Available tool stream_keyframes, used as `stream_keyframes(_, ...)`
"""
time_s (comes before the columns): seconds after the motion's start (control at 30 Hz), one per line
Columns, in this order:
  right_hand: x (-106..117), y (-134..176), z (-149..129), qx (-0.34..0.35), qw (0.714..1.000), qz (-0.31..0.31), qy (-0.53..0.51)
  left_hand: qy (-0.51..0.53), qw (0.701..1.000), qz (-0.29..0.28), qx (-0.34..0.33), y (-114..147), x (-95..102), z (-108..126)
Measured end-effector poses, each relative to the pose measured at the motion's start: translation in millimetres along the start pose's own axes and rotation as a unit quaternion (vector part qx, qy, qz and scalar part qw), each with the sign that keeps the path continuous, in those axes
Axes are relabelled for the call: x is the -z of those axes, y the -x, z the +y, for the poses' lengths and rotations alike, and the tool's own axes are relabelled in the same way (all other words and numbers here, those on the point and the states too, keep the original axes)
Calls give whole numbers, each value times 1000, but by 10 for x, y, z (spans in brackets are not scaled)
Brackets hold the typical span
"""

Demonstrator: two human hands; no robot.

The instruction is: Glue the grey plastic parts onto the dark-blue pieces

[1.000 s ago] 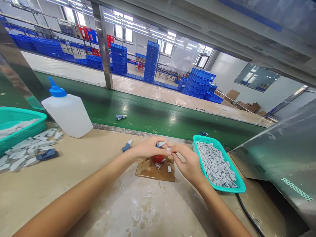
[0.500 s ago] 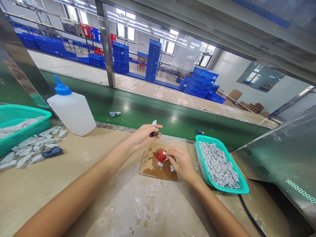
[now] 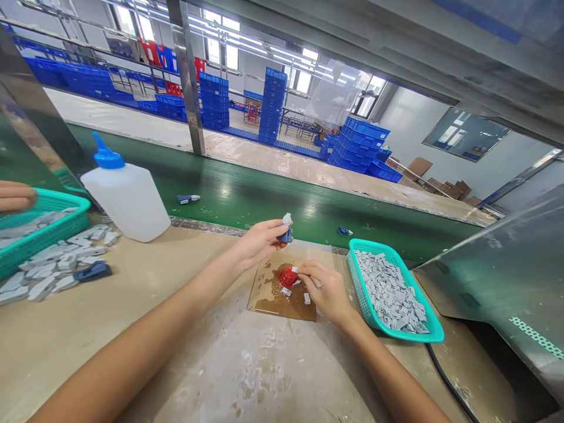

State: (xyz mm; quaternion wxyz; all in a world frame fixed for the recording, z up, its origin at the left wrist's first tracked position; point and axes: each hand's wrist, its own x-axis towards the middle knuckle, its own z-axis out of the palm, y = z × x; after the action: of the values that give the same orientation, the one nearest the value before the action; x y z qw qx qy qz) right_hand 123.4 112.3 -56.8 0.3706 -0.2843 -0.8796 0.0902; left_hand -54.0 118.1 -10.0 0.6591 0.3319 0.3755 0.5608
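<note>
Left hand (image 3: pixel 263 239): holding a navy clip (image 3: pixel 286 233) above the board (image 3: pixel 275 309)
Right hand (image 3: pixel 325 289): pinching a pale bit (image 3: pixel 294 269) against the red dome (image 3: pixel 286 278)
Left side: chunky bottle (image 3: pixel 127 205), then somebody's hand (image 3: pixel 16 197) over a teal basket (image 3: pixel 57 231)
Right side: heaped basket (image 3: pixel 359 288), super close

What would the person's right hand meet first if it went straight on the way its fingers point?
Probably the red object on the brown board: the right hand points at it, and the small pale piece it pinches overlaps it in view. Whether they touch is unclear.

Factory floor, green conveyor (image 3: pixel 247 197), stacked blue crates (image 3: pixel 272 106)
</note>
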Motion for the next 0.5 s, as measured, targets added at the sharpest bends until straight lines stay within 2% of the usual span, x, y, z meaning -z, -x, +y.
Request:
stream_keyframes(0.2, 62, -41, -46, -18, 1000, 0, -6, 0, 1000, -10, 3, 2, -3, -16)
stream_keyframes(0.37, 160, -84, -55, -25, 999, -19, -7, -15, 999, -17, 39, 15, -7, -39)
stream_keyframes(0.43, 186, -87, -56, -21, 1000, -5, -4, -23, 999, -22, 34, 21, -23, -42)
stream_keyframes(0.5, 202, -87, -69, -24, 999, -25, -17, -32, 999, -26, 24, 29, -42, -41)
